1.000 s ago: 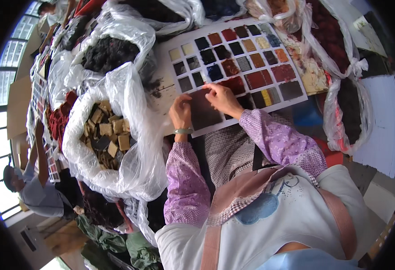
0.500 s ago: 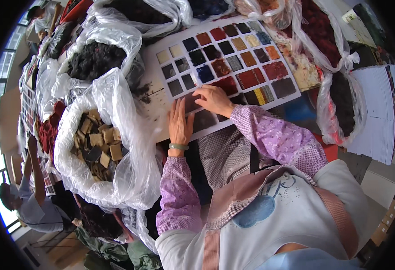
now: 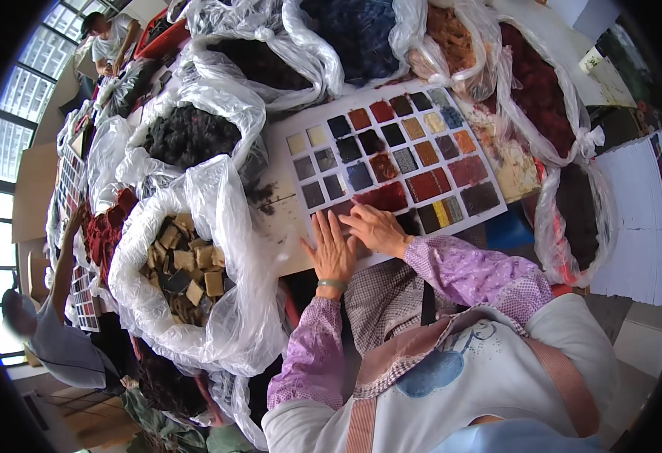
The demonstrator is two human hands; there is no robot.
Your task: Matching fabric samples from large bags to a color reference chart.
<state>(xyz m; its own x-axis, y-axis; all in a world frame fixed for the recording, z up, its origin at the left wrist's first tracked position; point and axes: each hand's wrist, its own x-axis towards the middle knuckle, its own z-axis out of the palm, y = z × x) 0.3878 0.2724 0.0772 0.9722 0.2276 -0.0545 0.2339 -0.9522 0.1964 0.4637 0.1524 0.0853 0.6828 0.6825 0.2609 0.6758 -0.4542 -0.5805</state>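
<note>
A white sample board (image 3: 467,224) with rows of coloured fibre swatches lies on the table in front of me. My left hand (image 3: 333,253), with a bracelet at the wrist, rests flat on the board's near left corner, fingers stretched out and holding nothing. Beside it my right hand (image 3: 380,229) lies on the same corner, its fingers spread and reaching toward the left hand's fingertips. Beneath both hands, a dark brownish swatch is mostly covered. Just beyond my right fingers shows a deep red swatch (image 3: 382,198).
Left of the board stands a clear plastic bag (image 3: 136,302) of tan square pieces (image 3: 184,260). Behind it are bags of black fibre (image 3: 191,136), blue fibre (image 3: 361,38), orange fibre (image 3: 450,38) and dark red fibre (image 3: 535,98). Two people (image 3: 74,355) work at the left.
The view has shifted, so the board and bags sit lower and further right. Both hands remain on the near left corner, the right hand's fingers now closer to the left's.
</note>
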